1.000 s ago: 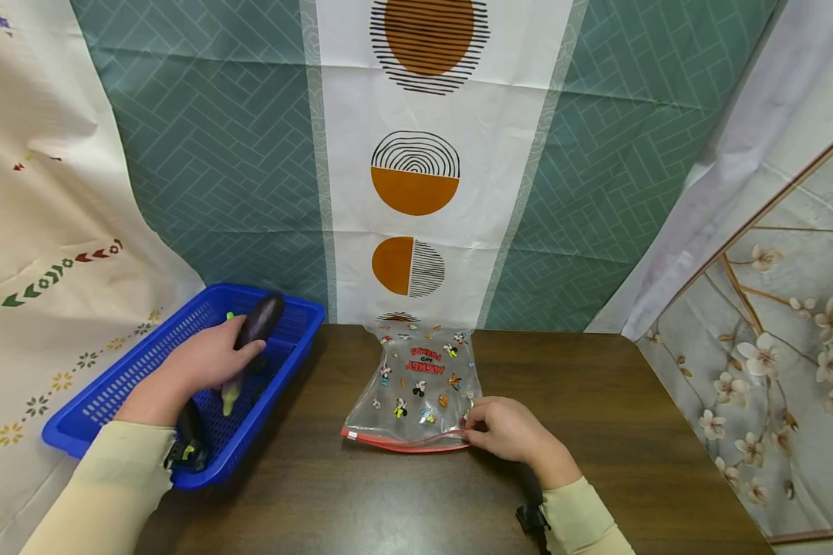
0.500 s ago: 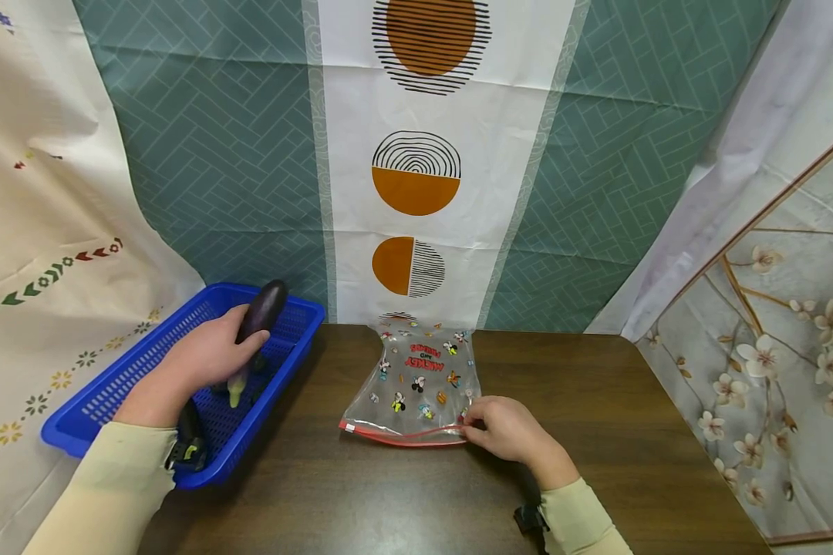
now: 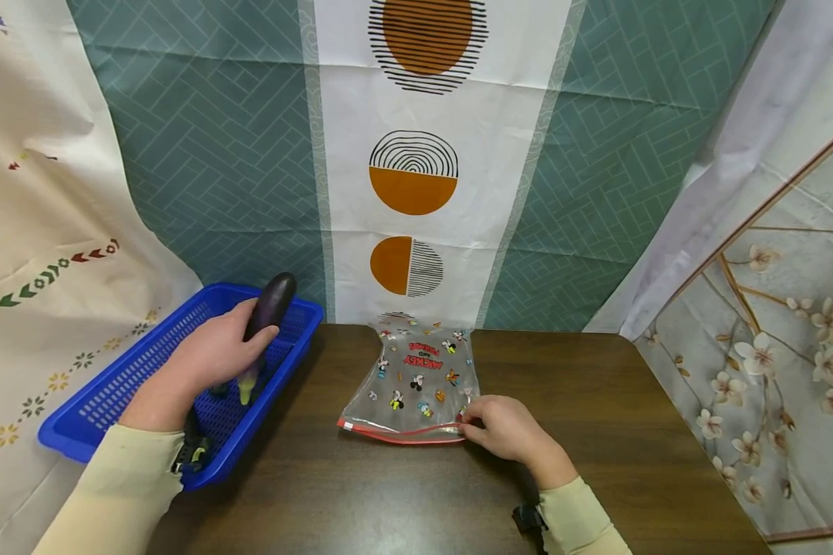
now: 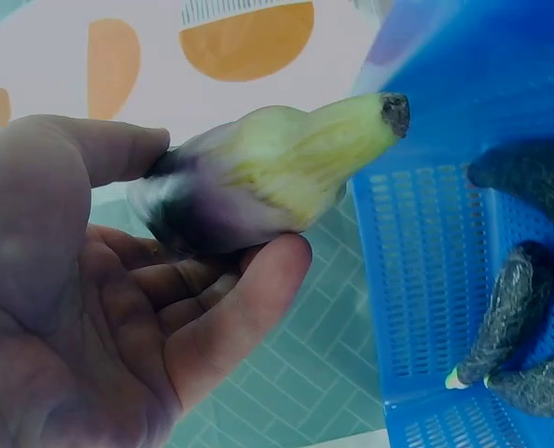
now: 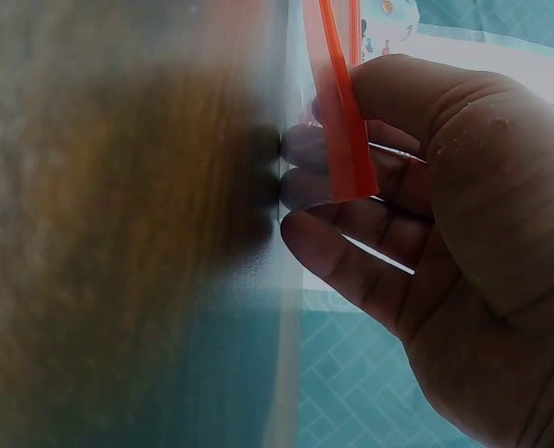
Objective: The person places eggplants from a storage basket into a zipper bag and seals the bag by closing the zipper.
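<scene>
Your head camera faces forward and down, sharing the basket (image 4: 417, 271) with your close left-wrist view, the red zip (image 5: 347, 140) with the close right-wrist one.

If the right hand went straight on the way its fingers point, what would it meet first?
Probably more of the clear bag: the right hand holds its red-edged corner, and its body lies straight ahead, though height is unclear.
</scene>
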### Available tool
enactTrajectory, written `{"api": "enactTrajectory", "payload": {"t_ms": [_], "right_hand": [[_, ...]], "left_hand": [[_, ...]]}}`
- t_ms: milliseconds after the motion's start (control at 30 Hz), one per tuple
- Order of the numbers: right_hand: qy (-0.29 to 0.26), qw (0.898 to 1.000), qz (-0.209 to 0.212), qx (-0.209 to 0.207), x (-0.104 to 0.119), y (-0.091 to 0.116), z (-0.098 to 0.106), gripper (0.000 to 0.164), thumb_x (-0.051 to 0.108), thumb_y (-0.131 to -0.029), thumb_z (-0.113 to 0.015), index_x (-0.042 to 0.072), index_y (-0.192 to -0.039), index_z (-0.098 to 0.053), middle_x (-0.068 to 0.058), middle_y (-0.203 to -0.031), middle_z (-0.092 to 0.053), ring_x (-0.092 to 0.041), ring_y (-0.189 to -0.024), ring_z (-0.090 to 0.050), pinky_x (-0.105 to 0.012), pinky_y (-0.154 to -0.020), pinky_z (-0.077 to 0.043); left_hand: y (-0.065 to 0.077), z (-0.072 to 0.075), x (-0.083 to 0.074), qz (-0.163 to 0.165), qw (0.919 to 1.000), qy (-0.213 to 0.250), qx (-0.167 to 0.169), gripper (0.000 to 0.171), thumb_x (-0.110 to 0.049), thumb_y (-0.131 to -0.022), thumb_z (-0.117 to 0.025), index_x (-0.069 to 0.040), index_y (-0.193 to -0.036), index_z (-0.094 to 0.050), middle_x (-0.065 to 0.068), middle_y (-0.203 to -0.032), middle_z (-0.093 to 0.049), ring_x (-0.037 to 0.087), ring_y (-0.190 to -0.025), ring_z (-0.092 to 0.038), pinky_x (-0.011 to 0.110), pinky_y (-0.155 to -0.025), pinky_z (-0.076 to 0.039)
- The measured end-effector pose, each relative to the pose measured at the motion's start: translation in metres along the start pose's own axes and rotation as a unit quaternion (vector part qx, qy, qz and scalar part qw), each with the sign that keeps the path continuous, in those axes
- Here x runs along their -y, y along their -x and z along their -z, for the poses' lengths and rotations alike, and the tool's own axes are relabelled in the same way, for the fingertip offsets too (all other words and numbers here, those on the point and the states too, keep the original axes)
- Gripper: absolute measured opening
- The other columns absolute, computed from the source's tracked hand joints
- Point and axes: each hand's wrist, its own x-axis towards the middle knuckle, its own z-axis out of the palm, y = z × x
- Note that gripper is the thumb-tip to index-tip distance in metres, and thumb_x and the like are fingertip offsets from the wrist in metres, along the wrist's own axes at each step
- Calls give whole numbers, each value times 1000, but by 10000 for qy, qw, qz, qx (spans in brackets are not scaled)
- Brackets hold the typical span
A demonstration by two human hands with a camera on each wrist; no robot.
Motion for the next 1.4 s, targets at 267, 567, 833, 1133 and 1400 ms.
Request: {"api": "enactTrajectory", "payload": {"t_ms": [267,567,833,1133,1400], "right_hand": [[42,10000,-45,10,1,-1,-1,20,24,-96,-87,29,-81,-75,21,-78,-62,-1,-70,-55,-29,-62,-53],[75,10000,-35,-7,0,-1,2,18,24,-96,-87,27,-83,-76,19,-80,-65,-4,-72,-60,-32,-63,-55],[93,9999,-86,28,0,-1,1,19,25,-96,-87,28,-82,-75,20,-78,-63,-2,-70,-57,-30,-62,-53],[80,9999,2,-94,0,-1,-1,18,22,-94,-88,28,-82,-76,19,-78,-64,-2,-69,-58,-30,-60,-52],[78,9999,-78,-7,0,-1,-1,17,24,-95,-87,28,-82,-76,19,-79,-66,-2,-71,-60,-30,-62,-54]], "left_hand": [[6,-3,-14,3,9994,315,118,77,-55,-115,-53,3,-163,-34,-2,-70,-70,20,-72,-69,42,-64,-52],[9,-9,-35,-86,9988,487,54,78,-52,-116,-54,2,-167,-32,-1,-79,-72,19,-79,-70,55,-82,-58],[11,-17,-48,-196,9983,542,-92,79,-52,-115,-55,3,-168,-33,17,-109,-76,33,-97,-74,58,-85,-60],[13,-34,-64,-357,9971,642,-221,74,-49,-115,-58,-2,-168,-38,16,-116,-75,34,-103,-74,63,-93,-60],[13,-53,-74,-387,9967,694,-186,72,-47,-114,-60,-4,-168,-40,17,-121,-75,33,-101,-74,60,-90,-61]]}}
